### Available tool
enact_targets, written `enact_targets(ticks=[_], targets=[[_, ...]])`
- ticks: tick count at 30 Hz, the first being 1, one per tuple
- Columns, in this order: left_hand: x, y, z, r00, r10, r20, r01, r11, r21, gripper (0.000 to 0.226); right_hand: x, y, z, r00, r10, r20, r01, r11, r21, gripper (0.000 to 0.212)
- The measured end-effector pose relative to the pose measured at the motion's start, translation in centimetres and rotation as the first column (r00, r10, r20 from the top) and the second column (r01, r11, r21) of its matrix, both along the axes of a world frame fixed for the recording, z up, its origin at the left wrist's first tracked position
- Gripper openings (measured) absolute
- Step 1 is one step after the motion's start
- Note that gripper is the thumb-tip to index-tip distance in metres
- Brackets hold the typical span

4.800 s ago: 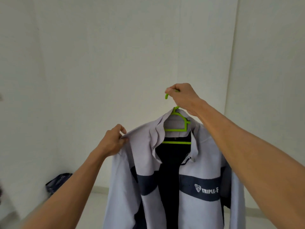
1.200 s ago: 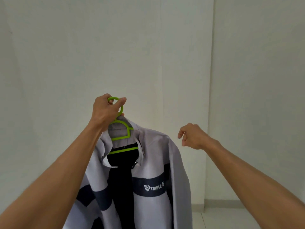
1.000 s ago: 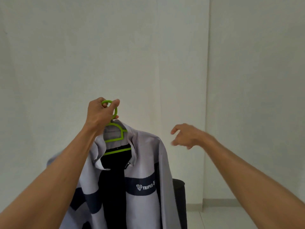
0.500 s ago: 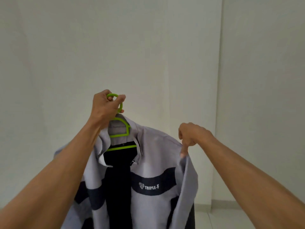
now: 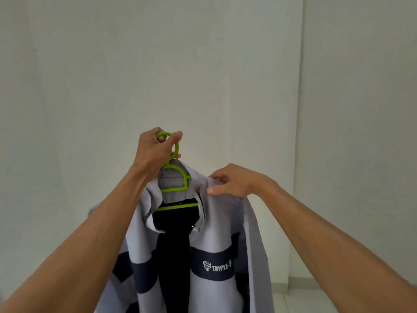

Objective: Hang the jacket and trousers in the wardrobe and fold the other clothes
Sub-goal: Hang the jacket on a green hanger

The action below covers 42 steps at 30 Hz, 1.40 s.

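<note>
Head view: left hand raised in front of white wall, fingers curled round the hook of a lime green hanger, thumb and index pinching through the hook loop. Jacket hangs on that hanger, held up in the air mid-frame, not on any rail. Jacket is light grey with a dark navy band across the chest, white "TRIPLE-F" logo on the band, dark lining or dark garment showing down the open front; cannot tell which. Collar flaps folded outward either side of the hanger's lower bar.

Right hand sits on the jacket's shoulder just beside the collar, fingers bent over the top of the shoulder seam, thumb pressed against the front of the fabric, so it pinches the cloth there. Both forearms bare, reaching up from the bottom corners.

Jacket's right-side sleeve hangs straight down along the edge of the body. Lower hem cut off by the frame bottom.

Wall corner line runs vertically on the right; pale floor and skirting strip visible bottom right.
</note>
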<state>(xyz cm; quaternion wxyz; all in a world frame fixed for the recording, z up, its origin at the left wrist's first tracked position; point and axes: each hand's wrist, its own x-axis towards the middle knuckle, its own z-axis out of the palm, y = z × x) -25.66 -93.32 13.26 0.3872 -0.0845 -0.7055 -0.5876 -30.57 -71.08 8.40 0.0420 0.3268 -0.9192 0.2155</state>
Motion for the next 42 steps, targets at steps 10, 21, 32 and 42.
enact_targets(ticks=[10, 21, 32, 42], targets=[[0.1, -3.3, 0.5, 0.981, -0.076, 0.178, 0.090, 0.994, -0.070, 0.046, -1.7, 1.1, -1.9, 0.993, -0.034, -0.117, -0.019, 0.907, -0.421, 0.038], [-0.5, -9.0, -6.4, 0.939, 0.236, 0.252, -0.054, 0.821, -0.568, 0.035, -2.6, 5.8, 0.3, 0.992, -0.111, -0.060, 0.063, 0.850, -0.523, 0.011], [-1.9, -8.0, -5.0, 0.969, 0.178, 0.170, -0.023, 0.753, -0.657, 0.024, -1.8, 8.0, 2.1, 0.984, -0.175, -0.023, 0.134, 0.829, -0.544, 0.011], [-2.8, -4.0, -4.5, 0.981, 0.145, 0.126, -0.019, 0.725, -0.688, 0.015, 0.7, 9.5, 1.9, 0.916, -0.363, -0.169, 0.310, 0.910, -0.275, 0.022]])
